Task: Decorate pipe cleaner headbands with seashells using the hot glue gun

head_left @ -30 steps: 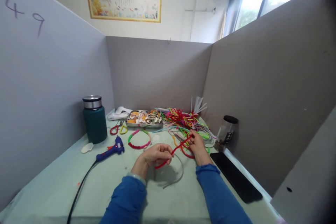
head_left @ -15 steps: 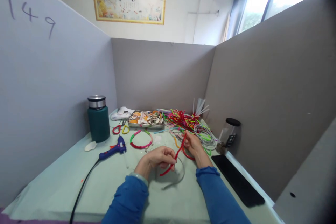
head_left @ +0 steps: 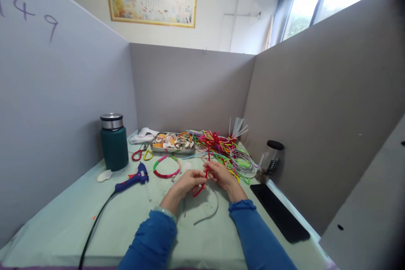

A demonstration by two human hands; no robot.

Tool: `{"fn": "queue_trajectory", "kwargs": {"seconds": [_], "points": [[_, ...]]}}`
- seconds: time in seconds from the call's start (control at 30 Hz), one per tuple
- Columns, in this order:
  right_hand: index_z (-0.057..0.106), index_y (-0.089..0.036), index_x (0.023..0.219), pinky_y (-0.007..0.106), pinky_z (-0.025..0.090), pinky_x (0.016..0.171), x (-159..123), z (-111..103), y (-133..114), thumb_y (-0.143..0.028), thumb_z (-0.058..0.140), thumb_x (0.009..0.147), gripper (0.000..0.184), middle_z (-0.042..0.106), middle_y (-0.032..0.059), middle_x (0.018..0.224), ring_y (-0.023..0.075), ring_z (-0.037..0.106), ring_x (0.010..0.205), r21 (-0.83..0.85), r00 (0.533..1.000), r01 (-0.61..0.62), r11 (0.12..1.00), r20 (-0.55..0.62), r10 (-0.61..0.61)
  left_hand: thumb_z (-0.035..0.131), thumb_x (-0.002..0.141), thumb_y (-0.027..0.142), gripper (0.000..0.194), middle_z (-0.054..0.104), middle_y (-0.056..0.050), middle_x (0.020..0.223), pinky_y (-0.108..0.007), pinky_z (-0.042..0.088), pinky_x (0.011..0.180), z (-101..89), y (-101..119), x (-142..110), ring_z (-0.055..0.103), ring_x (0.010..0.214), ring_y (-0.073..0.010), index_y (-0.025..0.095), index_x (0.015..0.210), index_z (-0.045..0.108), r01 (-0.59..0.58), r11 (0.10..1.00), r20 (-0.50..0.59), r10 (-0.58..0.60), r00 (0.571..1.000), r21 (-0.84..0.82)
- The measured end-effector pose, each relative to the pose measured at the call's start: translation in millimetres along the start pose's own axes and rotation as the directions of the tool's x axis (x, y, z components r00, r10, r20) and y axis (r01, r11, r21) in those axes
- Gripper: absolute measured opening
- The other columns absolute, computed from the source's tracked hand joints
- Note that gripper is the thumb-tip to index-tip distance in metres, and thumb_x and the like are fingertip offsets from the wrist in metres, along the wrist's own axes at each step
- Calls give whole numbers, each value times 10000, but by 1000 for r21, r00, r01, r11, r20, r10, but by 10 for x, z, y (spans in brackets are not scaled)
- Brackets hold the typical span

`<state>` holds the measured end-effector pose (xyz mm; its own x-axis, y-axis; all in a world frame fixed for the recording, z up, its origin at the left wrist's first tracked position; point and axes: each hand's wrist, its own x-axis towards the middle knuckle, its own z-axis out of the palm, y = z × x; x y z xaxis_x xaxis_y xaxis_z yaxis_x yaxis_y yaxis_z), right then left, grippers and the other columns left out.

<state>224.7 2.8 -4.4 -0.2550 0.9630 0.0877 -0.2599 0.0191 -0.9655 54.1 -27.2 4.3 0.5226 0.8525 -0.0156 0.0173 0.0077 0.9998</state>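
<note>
From my view, both hands pinch the red fuzzy stem (head_left: 206,172), so neither is nearer: my left hand (head_left: 186,182) has its lower stretch, my right hand (head_left: 220,174) a part higher up. Its long axis runs away from me, near end slanting left. Fingertips nearly meet; wrists angle inward. Below them curves the grey band (head_left: 217,205); I can't tell whether either hand grips it. Farther out, the glue gun (head_left: 134,180) lies left of my left hand.
</note>
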Motion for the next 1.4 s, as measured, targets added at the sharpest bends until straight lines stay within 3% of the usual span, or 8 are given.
{"fn": "queue_trajectory", "kwargs": {"seconds": [0.17, 0.3, 0.53, 0.77, 0.97, 1.07, 1.2, 1.4], "points": [[538, -173, 617, 171, 199, 346, 36, 22, 26, -484, 693, 704, 358, 468, -72, 432, 49, 355, 345, -66, 988, 116, 991, -94, -122, 611, 734, 410, 289, 659, -27, 682, -221, 286, 426, -44, -11, 77, 390, 389, -64, 133, 806, 652, 1, 984, -275, 49, 960, 178], [509, -194, 577, 199, 197, 349, 104, -37, 68, -459, 673, 706, 337, 465, -74, 445, 60, 331, 341, -174, 910, 230, 957, -310, -275, 574, 771, 282, 169, 698, -69, 748, -257, 386, 637, -113, -8, 80, 608, 708, -178, 169, 739, 695, 172, 805, -519, 187, 834, 567], [508, -217, 493, 243, 285, 466, 137, -127, 121, -420, 612, 740, 337, 468, -40, 446, 125, 408, 453, -552, 751, 204, 808, -442, -491, 594, 704, 186, 109, 711, -129, 899, -319, 390, 708, -53, -19, -67, 629, 895, -282, 193, 730, 700, 318, 487, -432, 140, 891, 814], [615, -230, 656, 260, 330, 573, 61, -240, 78, -330, 675, 672, 118, 590, 25, 654, 190, 513, 656, -683, 560, 98, 723, -563, -608, 540, 804, 217, 107, 705, -77, 819, -276, 388, 723, -116, -1, 0, 627, 832, -201, 198, 802, 645, 269, 617, -463, 177, 868, 740], [695, -234, 817, 236, 366, 531, 46, -113, 75, -247, 605, 696, 152, 610, -18, 635, 153, 517, 577, -479, 861, 290, 829, -249, -445, 490, 818, 220, 114, 670, -16, 657, -232, 387, 612, -279, -8, 63, 595, 605, -142, 192, 751, 577, 161, 855, -652, 240, 719, 492], [673, -241, 1033, 215, 346, 471, 64, -56, 138, -209, 588, 705, 341, 601, -45, 635, 114, 475, 481, -399, 946, 276, 874, -45, -320, 469, 817, 249, 129, 687, -31, 705, -238, 379, 536, -327, -14, 50, 548, 482, -129, 182, 822, 580, 183, 909, -757, 186, 626, 374], [699, -226, 957, 230, 391, 528, 34, -19, 160, -184, 557, 763, 245, 635, -17, 675, 130, 530, 554, -582, 947, 296, 757, 73, -314, 472, 822, 280, 159, 704, -44, 730, -245, 379, 499, -340, 6, 27, 532, 430, -131, 184, 902, 570, 226, 923, -810, 132, 571, 310], [683, -224, 1042, 305, 429, 790, -75, 294, 161, -168, 590, 810, 256, 640, 63, 986, 193, 567, 895, -823, 838, 481, 301, 331, -434, 474, 813, 268, 157, 717, -63, 729, -267, 431, 639, -360, 34, 0, 661, 699, -195, 187, 892, 582, 239, 901, -843, 208, 497, 363]]}}
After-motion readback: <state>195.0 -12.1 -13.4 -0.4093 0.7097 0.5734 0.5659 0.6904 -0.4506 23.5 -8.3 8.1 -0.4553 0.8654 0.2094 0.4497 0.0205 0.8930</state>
